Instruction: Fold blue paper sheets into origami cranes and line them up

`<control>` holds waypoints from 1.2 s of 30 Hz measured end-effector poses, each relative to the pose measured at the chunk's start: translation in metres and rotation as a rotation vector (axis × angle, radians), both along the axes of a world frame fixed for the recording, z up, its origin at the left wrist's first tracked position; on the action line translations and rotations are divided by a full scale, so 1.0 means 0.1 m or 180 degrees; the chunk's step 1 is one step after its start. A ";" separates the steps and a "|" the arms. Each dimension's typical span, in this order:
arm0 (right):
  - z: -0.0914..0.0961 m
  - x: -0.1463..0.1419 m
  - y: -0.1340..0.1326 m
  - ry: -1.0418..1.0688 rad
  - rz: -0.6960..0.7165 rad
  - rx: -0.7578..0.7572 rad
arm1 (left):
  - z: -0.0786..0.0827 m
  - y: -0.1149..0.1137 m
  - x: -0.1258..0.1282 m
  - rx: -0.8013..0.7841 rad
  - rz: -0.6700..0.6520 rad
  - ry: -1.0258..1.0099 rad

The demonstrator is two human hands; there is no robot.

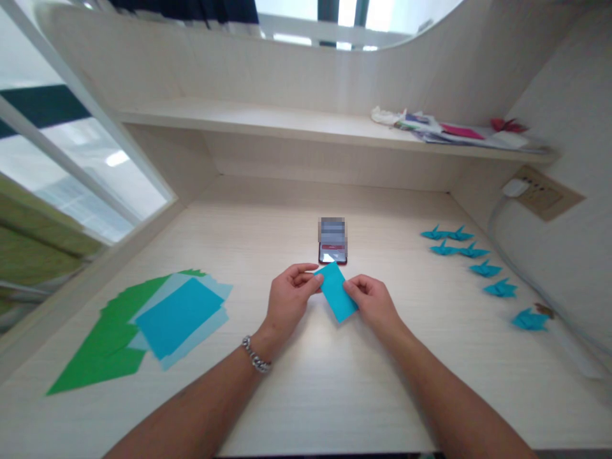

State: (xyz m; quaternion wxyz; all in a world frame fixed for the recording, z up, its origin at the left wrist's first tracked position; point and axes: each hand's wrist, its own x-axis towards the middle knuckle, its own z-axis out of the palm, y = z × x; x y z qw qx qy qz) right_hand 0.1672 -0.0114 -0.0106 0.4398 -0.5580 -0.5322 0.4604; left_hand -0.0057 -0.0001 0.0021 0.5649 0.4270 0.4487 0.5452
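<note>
A small blue rectangle of paper (337, 294) is held between my two hands over the middle of the desk, tilted with its long side slanting down to the right. My left hand (292, 293) pinches its upper left edge between thumb and fingers. On the opposite edge, my right hand (371, 298) grips it with thumb and forefinger. Just beyond the paper lies a phone (333, 241) with its screen lit. Several folded blue paper cranes (486, 269) stand in a slanting row on the right side of the desk.
Blue sheets (182, 315) lie over fanned green sheets (105, 338) on the left. A shelf (287, 124) crosses the back, carrying papers (449, 132) at its right. A white charger (516, 187) sits in the wall socket, its cable (507, 255) running down beside the cranes.
</note>
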 end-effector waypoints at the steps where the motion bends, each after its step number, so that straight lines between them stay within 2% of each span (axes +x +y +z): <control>1: 0.01 0.01 0.00 -0.0042 -0.0009 0.0018 | -0.01 0.00 0.00 -0.0012 -0.0028 -0.0002; 9: 0.09 0.05 -0.01 -0.0341 0.0226 0.0120 | -0.02 0.02 -0.02 -0.0057 -0.0249 0.0217; 15: 0.12 0.05 -0.03 -0.0396 0.0548 0.0086 | 0.01 -0.01 0.01 -0.0057 -0.0765 0.0531; 19: 0.09 0.03 -0.02 -0.0170 0.0479 0.0012 | 0.00 -0.02 0.02 -0.0118 -0.0835 0.0602; 23: 0.06 0.01 -0.02 -0.0278 0.0553 -0.0073 | -0.02 -0.03 0.03 -0.0100 -0.0968 0.0718; 32: 0.07 0.12 0.01 0.0028 0.0517 -0.0461 | -0.08 0.06 -0.08 0.0120 -0.0449 0.1034; 36: 0.08 0.14 0.02 0.0142 0.0382 -0.0449 | -0.08 0.09 -0.10 0.0116 -0.0341 0.0956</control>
